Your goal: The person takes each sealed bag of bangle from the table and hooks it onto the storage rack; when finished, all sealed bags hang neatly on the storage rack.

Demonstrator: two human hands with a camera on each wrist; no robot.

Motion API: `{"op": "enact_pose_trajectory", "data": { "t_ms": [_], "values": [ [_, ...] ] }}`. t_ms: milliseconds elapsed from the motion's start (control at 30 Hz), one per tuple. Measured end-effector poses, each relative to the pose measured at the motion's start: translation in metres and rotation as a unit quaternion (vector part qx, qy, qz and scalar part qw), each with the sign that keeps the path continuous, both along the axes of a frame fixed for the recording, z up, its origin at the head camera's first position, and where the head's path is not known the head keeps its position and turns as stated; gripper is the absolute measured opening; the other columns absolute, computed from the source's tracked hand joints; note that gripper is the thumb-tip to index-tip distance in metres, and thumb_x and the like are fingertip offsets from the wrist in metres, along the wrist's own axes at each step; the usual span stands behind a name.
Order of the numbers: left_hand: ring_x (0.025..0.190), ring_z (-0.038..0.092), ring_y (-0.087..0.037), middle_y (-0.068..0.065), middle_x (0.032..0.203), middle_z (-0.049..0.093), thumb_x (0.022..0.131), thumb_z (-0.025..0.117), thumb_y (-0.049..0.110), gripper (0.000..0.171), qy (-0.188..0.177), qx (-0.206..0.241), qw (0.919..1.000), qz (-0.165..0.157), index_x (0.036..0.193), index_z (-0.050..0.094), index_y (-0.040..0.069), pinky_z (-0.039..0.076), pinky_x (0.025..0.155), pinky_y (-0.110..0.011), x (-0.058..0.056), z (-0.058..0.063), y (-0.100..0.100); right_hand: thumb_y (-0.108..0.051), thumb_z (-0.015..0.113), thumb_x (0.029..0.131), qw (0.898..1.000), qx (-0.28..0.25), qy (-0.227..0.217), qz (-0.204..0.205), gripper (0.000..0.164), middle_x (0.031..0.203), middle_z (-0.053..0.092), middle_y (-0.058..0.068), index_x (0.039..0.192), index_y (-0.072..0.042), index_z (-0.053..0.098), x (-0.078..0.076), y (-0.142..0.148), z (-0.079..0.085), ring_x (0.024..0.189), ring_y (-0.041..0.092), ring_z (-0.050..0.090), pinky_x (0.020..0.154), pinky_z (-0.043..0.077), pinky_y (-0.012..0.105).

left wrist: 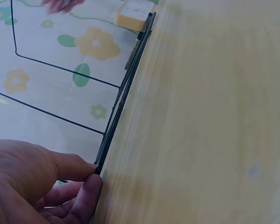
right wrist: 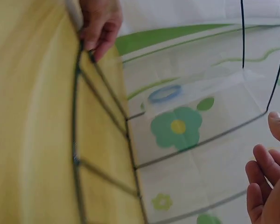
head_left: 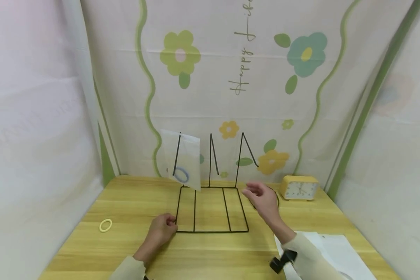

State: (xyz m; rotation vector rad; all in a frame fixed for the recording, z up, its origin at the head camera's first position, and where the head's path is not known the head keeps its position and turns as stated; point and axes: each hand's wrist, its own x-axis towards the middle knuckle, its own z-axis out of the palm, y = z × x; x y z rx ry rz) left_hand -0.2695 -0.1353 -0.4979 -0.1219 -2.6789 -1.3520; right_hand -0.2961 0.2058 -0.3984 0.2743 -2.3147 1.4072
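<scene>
A black wire rack (head_left: 213,232) with three upright hooks stands on the table. At its front left corner my left hand (head_left: 161,229) pinches the base wire between thumb and finger, as the left wrist view also shows. From the left hook hangs a translucent plastic bag (head_left: 193,155), and a blue ring (head_left: 187,177) shows through it. My right hand (head_left: 265,201) is raised to the right of the rack, its fingers loosely bent with nothing in them. In the right wrist view, the thumb of that hand (right wrist: 275,186) is apart from the fingers.
A yellow ring (head_left: 102,229) lies on the table at the left. Behind my right hand, a dark round thing (head_left: 277,198) is partly hidden. A yellow clock (head_left: 300,188) stands at the back right. White sheets (head_left: 346,252) lie at the front right, partly under my right sleeve.
</scene>
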Motion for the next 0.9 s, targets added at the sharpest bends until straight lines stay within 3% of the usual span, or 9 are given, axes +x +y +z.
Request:
{"op": "enact_pose_trajectory", "data": {
  "t_ms": [133,333,600,767,900],
  "values": [
    [0.068,0.053,-0.013,-0.001,0.076,0.06,0.078,0.071,0.0,0.026,-0.002,-0.011,0.9999,0.006,0.103,0.068,-0.006,0.046,0.059,-0.024,0.002,0.002,-0.004,-0.036,0.076,0.085,0.997,0.019,-0.059,-0.041,0.037,0.099,0.072,0.003,0.114,-0.013,0.069,0.021,0.04,-0.025,0.088,0.011,0.066,0.075,0.052,0.024],
    [0.068,0.054,-0.012,-0.001,0.075,0.061,0.079,0.072,-0.001,0.025,0.001,-0.003,1.0,0.007,0.103,0.068,-0.007,0.046,0.059,-0.024,0.002,0.004,-0.005,-0.033,0.074,0.087,0.984,0.118,-0.098,-0.094,0.041,0.1,0.073,0.008,0.115,-0.005,0.068,0.037,0.101,-0.054,0.09,0.019,0.069,0.074,0.053,0.023],
    [0.07,0.055,-0.012,-0.001,0.075,0.062,0.077,0.073,-0.001,0.025,0.016,-0.001,0.9999,0.005,0.101,0.068,-0.007,0.049,0.063,-0.026,-0.001,0.004,0.002,-0.034,0.075,0.086,0.957,0.206,-0.136,-0.153,0.05,0.098,0.073,0.013,0.118,0.004,0.064,0.055,0.169,-0.061,0.085,0.025,0.07,0.069,0.052,0.029],
    [0.07,0.055,-0.013,-0.002,0.076,0.062,0.078,0.073,-0.001,0.025,0.008,-0.001,1.0,0.005,0.102,0.068,-0.008,0.049,0.063,-0.026,-0.001,0.004,0.003,-0.047,0.071,0.085,0.935,0.251,-0.193,-0.162,0.071,0.101,0.071,0.017,0.123,0.01,0.056,0.066,0.192,-0.061,0.093,0.034,0.067,0.076,0.05,0.048],
    [0.07,0.055,-0.013,-0.002,0.077,0.062,0.079,0.072,-0.001,0.026,0.001,0.0,1.0,0.004,0.103,0.068,-0.008,0.048,0.062,-0.025,-0.001,0.003,0.003,-0.066,0.065,0.08,0.902,0.303,-0.249,-0.178,0.095,0.102,0.066,0.025,0.123,0.017,0.049,0.071,0.205,-0.066,0.088,0.04,0.064,0.067,0.049,0.05]
  ]
}}
